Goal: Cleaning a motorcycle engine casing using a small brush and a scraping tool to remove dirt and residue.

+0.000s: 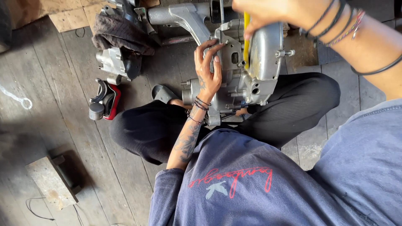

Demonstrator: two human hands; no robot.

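Left hand [208, 69] spread flat against near face of grey metal engine casing [245, 69], fingers [205, 48] splayed and curled over its upper left edge, bracing rather than gripping; nothing enclosed in palm. Right hand [261, 14] at top of view, partly cut off, pinched closed around yellow tool handle [246, 39]. Handle long axis near vertical, running down from right hand into gap between casing body and rounded cover [266, 52]; tip hidden behind metal, cannot tell what it meets. Casing resting between knees in black trousers [150, 127], directly ahead of left hand and just below right hand. Right hand nearer to tool and cover; left hand nearer to casing's left flank. Left of left hand, well apart on wooden floor [50, 104]: dark rag [121, 33] draped over another metal part, small red and black clamp-like piece [104, 100]. Further left and nearer body, a block [52, 182] on floor. Thin black bands on both wrists.
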